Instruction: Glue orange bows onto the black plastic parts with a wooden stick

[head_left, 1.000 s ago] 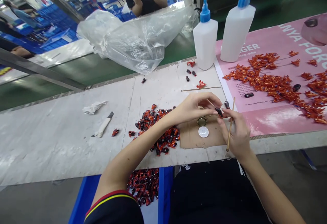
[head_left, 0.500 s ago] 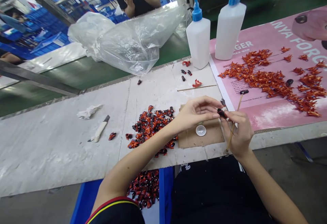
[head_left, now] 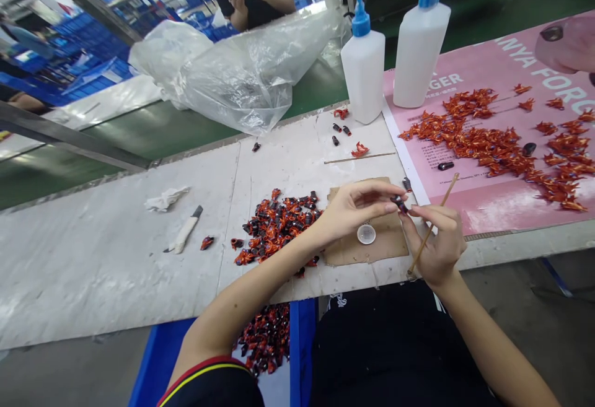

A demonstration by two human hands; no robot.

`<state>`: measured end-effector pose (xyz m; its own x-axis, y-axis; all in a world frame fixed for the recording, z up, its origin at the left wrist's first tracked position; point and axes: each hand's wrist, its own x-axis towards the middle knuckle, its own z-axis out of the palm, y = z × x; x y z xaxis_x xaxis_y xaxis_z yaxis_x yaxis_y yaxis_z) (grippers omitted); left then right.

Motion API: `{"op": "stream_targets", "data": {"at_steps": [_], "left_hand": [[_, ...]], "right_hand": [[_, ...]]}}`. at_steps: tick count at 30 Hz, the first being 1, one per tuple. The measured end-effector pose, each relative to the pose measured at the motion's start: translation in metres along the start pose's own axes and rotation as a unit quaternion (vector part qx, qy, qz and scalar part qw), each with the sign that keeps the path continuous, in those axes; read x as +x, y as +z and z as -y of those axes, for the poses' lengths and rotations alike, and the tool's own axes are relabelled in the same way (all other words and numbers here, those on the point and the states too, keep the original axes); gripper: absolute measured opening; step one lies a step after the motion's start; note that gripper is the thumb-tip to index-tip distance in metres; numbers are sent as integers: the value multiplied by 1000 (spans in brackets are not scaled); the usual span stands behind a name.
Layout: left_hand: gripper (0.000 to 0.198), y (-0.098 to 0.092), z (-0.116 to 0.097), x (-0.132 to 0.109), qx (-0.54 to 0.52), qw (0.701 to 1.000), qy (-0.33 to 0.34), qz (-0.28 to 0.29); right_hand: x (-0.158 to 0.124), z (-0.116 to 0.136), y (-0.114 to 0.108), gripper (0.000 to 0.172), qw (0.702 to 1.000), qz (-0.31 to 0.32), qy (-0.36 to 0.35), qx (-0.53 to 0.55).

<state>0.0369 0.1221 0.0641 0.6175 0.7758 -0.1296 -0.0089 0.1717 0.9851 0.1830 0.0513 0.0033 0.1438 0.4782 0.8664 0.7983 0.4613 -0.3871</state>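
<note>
Left hand (head_left: 357, 206) and right hand (head_left: 439, 240) together pinch a dark piece (head_left: 399, 204), its long axis slanting down rightward, the right also gripping a stick (head_left: 431, 228).

Even light, glints on the plastic bag (head_left: 232, 78), blur at upper left

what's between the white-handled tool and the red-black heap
In the head view, one loose red-black piece lies nearer the tool, and a second piece close by the heap.
</note>
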Motion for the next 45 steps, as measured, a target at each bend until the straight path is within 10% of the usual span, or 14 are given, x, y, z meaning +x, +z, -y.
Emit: {"op": "stream_targets", "data": {"at_steps": [6, 11, 17, 23, 30, 35, 38, 45], "left_hand": [[27, -52, 2, 53, 106, 978, 0, -178], [41, -113, -7, 78, 252, 944, -39, -210], [12, -204, -14, 45, 414, 820, -28, -394], [27, -242, 12, 16, 417, 794, -30, -441], [25, -213, 2, 7, 380, 834, -3, -400], [12, -134, -5, -38, 304, 890, -29, -339], [24, -79, -1, -76, 46, 969, -67, -231], [41, -6, 21, -125, -195, 953, -17, -230]], "right_hand": [[1, -1, -1, 26, 999, 44, 3, -15], [-1, -4, 0, 25, 999, 51, -7, -16], [-3, -6, 4, 36, 997, 70, 19, 32], [-3, -5, 3, 38, 993, 102, 17, 61], [-3, -7, 0, 37, 987, 125, 18, 103], [-7, -6, -2, 37, 981, 125, 53, 136], [-11, -6, -3, 31, 973, 123, 79, 180], [-10, -8, -8, 34, 943, 127, 128, 280]]}}
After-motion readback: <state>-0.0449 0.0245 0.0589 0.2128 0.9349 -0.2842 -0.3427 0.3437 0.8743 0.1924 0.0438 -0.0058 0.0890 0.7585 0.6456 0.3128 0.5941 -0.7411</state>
